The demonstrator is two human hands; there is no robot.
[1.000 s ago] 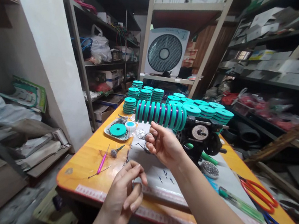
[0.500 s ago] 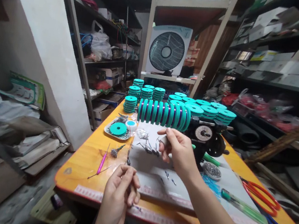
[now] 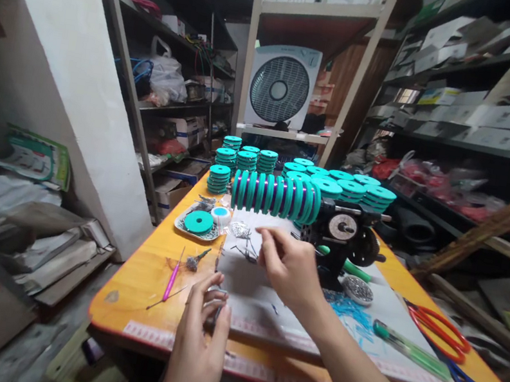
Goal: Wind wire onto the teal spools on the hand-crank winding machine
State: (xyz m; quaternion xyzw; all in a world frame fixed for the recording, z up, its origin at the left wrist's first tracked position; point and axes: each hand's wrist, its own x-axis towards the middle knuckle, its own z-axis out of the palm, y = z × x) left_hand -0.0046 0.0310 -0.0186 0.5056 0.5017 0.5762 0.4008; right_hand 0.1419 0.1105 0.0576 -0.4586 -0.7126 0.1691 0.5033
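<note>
My right hand (image 3: pixel 293 268) is low over the white board (image 3: pixel 259 309), its fingers drawn together and pointing left. Whatever they may hold is hidden. Beside its fingertips lie small dark thin-legged pieces (image 3: pixel 248 254) and a small clear bag of tiny silvery parts (image 3: pixel 239 230). Close to the board's front left edge, my left hand (image 3: pixel 204 332) has its thumb and fingers apart and curved, with nothing plainly seen in it. Behind the right hand, a row of teal spools (image 3: pixel 276 196) is mounted on a black hand-cranked winder (image 3: pixel 341 244).
Stacked teal spools (image 3: pixel 338 187) line the table's back. A tray (image 3: pixel 174 224) with a teal disc stands left, near a purple-handled tool (image 3: pixel 170 282). To the right are a dish of small metal parts (image 3: pixel 358 291), a green-handled tool (image 3: pixel 411 349) and red-handled scissors (image 3: pixel 444 333).
My right hand has moved left and down to the dark pieces on the board. My left hand's fingers have spread from a closed curl. The view has shifted slightly.
</note>
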